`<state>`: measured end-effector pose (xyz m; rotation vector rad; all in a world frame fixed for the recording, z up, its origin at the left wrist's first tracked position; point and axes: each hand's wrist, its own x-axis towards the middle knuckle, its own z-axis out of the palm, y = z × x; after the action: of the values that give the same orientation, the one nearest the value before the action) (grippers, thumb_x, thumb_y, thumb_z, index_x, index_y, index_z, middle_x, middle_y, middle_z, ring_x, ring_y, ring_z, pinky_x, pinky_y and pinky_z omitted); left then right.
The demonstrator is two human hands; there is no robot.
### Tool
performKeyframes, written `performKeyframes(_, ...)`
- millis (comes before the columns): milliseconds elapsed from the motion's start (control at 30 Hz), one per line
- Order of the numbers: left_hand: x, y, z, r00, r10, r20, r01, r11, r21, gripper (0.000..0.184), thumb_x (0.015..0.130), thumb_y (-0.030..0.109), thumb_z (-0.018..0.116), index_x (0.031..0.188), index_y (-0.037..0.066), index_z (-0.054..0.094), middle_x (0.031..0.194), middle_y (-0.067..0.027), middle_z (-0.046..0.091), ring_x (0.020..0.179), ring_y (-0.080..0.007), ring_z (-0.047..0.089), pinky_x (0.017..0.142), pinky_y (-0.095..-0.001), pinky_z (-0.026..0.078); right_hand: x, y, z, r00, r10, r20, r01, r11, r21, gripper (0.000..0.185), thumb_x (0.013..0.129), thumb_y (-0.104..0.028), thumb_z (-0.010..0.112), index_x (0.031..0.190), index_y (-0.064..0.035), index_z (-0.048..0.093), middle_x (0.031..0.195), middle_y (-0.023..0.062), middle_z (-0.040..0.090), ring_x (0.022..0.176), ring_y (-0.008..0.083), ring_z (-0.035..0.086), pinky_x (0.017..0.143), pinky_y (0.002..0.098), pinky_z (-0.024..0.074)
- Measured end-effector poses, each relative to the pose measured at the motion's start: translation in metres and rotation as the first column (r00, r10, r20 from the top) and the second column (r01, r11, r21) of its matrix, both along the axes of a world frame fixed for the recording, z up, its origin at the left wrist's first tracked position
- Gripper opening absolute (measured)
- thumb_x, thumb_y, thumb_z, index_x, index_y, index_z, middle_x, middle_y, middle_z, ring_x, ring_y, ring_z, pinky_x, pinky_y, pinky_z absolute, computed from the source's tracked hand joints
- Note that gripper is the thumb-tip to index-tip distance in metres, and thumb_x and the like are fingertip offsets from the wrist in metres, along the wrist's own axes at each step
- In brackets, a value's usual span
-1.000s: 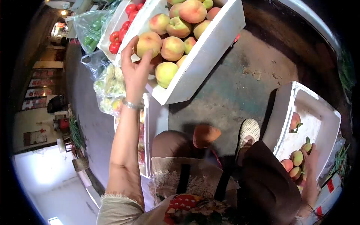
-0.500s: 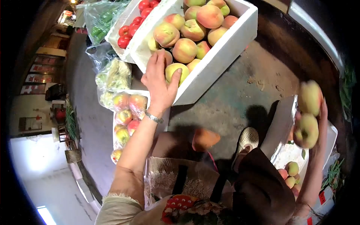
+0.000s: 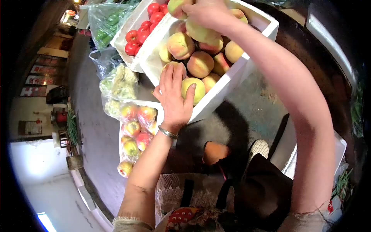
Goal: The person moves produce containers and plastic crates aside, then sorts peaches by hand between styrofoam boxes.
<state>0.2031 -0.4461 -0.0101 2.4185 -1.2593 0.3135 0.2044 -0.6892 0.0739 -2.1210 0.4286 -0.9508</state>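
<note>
A white foam box (image 3: pixel 216 96) of peaches tilts toward me. Over its near corner lies my left hand (image 3: pixel 174 98), fingers curled on a reddish peach (image 3: pixel 178 66) and thumb on a yellow peach (image 3: pixel 196 92). My right hand (image 3: pixel 208 13) reaches across the far part of the box. Its fingertips press on a yellow-green peach (image 3: pixel 177 7), and a pale peach (image 3: pixel 199 31) is just under the palm. Much of its grip is hidden by the back of the hand.
Left of the peaches are a box of tomatoes (image 3: pixel 131 48), bagged green vegetables (image 3: pixel 106 29) and a tray of wrapped apples (image 3: pixel 131 147). At the lower right, my right arm partly covers another white box (image 3: pixel 284 145). A shoe (image 3: pixel 259 149) shows on the floor.
My right hand has carried peaches from the right-hand side up and left over the peach box. My left hand stays on the same peaches, while the view has shifted slightly.
</note>
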Motion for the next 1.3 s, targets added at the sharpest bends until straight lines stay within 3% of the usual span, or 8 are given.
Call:
performKeyframes(200,-0.001,0.0,0.001,1.0,0.0,-0.007,0.0,1.0,-0.006,0.062,0.089,0.028,0.062,0.144,0.01,0.04,0.148,-0.017,0.038,0.14,-0.0328,0.03,0.109,-0.0485,0.019,0.021,-0.02,-0.039,0.979,-0.197,-0.056,0.175,0.946,-0.272,0.019,0.083,-0.016,0.054,0.088,-0.0003,0.064,0.087,0.0234,0.067,0.088,0.0426,0.064,0.078,0.0488,0.0506)
performKeyframes(367,-0.001,0.001,-0.001,0.999,-0.008,0.036,0.009,0.999,-0.043,0.06,0.092,0.031,0.06,0.144,0.008,0.041,0.147,-0.0156,0.042,0.137,-0.0301,0.036,0.107,-0.0413,0.022,-0.087,-0.037,-0.029,0.988,-0.092,0.127,0.063,0.975,0.214,0.034,0.092,-0.02,0.061,0.119,0.0006,0.06,0.107,0.0137,0.065,0.096,0.0222,0.063,0.085,0.0322,0.0503)
performKeyframes(500,0.008,0.002,-0.011,0.998,-0.006,0.057,0.009,0.999,-0.049,0.062,0.089,0.034,0.061,0.143,0.009,0.043,0.145,-0.0159,0.044,0.137,-0.0305,0.037,0.101,-0.0471,0.027,-0.21,-0.06,-0.062,0.989,-0.112,0.094,0.103,0.991,0.089,0.037,0.099,-0.019,0.058,0.132,-0.0034,0.054,0.127,0.0055,0.059,0.117,0.0121,0.052,0.103,0.0284,0.0394)
performKeyframes(600,0.008,-0.003,-0.003,0.985,-0.143,0.1,0.153,0.983,-0.101,0.042,0.087,0.014,0.064,0.128,0.005,0.055,0.114,-0.0133,0.064,0.106,-0.0286,0.061,0.09,-0.0402,0.046,-0.328,-0.059,-0.106,0.939,-0.343,0.007,0.339,0.932,0.13,0.041,0.094,-0.02,0.065,0.132,-0.0092,0.056,0.12,0.0061,0.061,0.107,0.0136,0.058,0.088,0.0286,0.05)
performKeyframes(733,0.026,0.001,-0.023,0.972,-0.221,-0.08,0.201,0.957,-0.209,0.037,0.096,0.015,0.059,0.129,-0.002,0.056,0.124,-0.0154,0.063,0.112,-0.0271,0.06,0.1,-0.0378,0.045,-0.494,-0.002,-0.158,0.663,-0.646,-0.378,0.705,0.708,0.028,0.046,0.089,-0.025,0.068,0.131,-0.0105,0.057,0.116,0.0114,0.059,0.104,0.0199,0.058,0.088,0.0327,0.0499)
performKeyframes(900,0.018,0.0,-0.015,0.997,-0.048,-0.057,0.043,0.995,-0.088,0.056,0.097,0.034,0.057,0.142,0.002,0.046,0.137,-0.0183,0.055,0.124,-0.028,0.054,0.105,-0.037,0.04,-0.614,0.13,-0.18,0.332,-0.415,-0.847,0.884,0.449,0.127,0.061,0.083,-0.036,0.071,0.132,-0.0052,0.053,0.124,0.0203,0.053,0.112,0.028,0.056,0.094,0.0439,0.0457)
performKeyframes(1033,0.014,-0.001,-0.009,0.992,-0.09,-0.091,0.083,0.993,-0.082,0.058,0.098,0.035,0.056,0.145,0.004,0.042,0.143,-0.0194,0.048,0.127,-0.0299,0.051,0.107,-0.0372,0.039,-0.622,0.19,-0.173,0.112,-0.32,-0.941,0.662,0.73,-0.169,0.065,0.076,-0.037,0.073,0.131,-0.0106,0.053,0.134,0.0207,0.045,0.127,0.0375,0.043,0.104,0.0516,0.0335)
performKeyframes(1300,0.02,0.0,-0.01,0.99,-0.14,-0.015,0.139,0.989,-0.048,0.056,0.1,0.034,0.051,0.144,0.001,0.042,0.146,-0.0183,0.046,0.131,-0.0308,0.048,0.109,-0.0372,0.036,-0.648,0.159,-0.198,0.059,-0.297,-0.953,0.742,0.652,-0.157,0.081,0.077,-0.019,0.069,0.148,-0.0216,0.031,0.142,0.0221,0.038,0.134,0.0385,0.039,0.103,0.0571,0.0366)
